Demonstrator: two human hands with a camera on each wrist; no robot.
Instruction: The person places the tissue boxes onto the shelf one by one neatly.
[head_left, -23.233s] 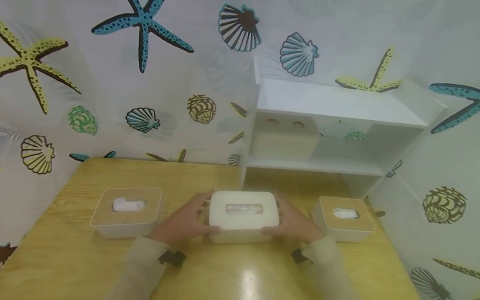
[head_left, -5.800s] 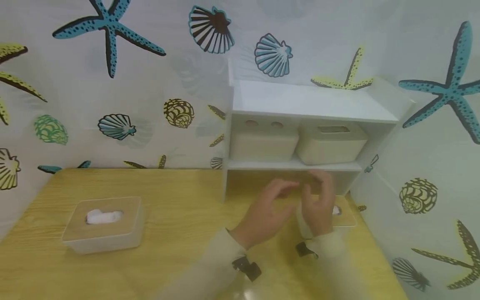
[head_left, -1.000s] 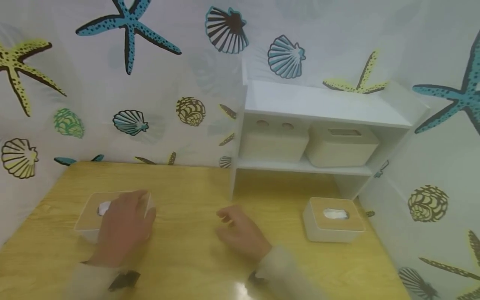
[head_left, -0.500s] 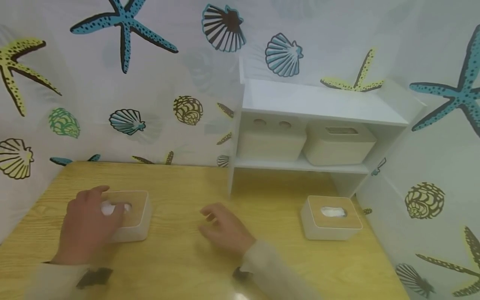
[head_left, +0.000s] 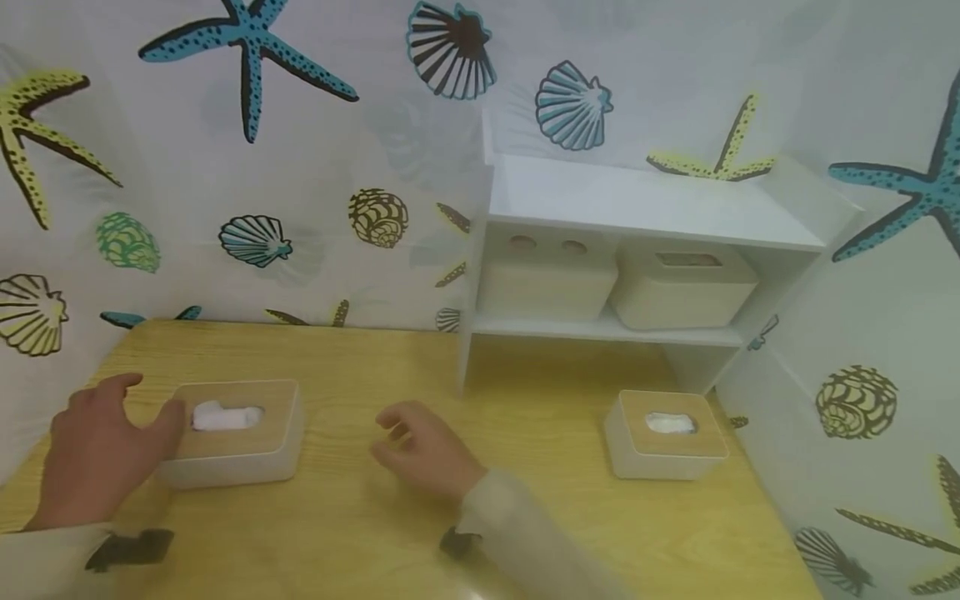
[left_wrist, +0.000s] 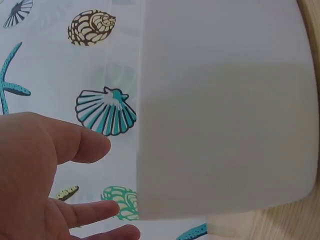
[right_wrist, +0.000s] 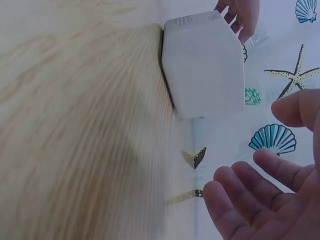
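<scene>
A white tissue box (head_left: pixel 273 429) with a wood-coloured lid and white tissue in its slot stands on the left of the table. My left hand (head_left: pixel 105 454) is at its left end, thumb spread from the fingers; the head view does not tell whether the thumb touches the lid. In the left wrist view a gap shows between that hand (left_wrist: pixel 30 170) and the box side (left_wrist: pixel 225 125). To the right of the box, apart from it, my right hand (head_left: pixel 427 450) hovers with loosely bent fingers. The right wrist view shows that hand (right_wrist: pixel 270 195) holding nothing, facing the box (right_wrist: pixel 202 67).
A smaller white tissue box (head_left: pixel 667 433) with a wood-coloured lid stands at the table's right. Behind it, a white shelf (head_left: pixel 637 196) holds a cream box with two round holes (head_left: pixel 547 279) and a cream tissue box (head_left: pixel 686 287). A patterned curtain (head_left: pixel 315 150) hangs behind the table (head_left: pixel 360 358).
The cream tissue box, earlier between both hands on the table, now stands on the shelf. Lately my left hand has crossed over the left tissue box to its far left; my right hand has shifted left.
</scene>
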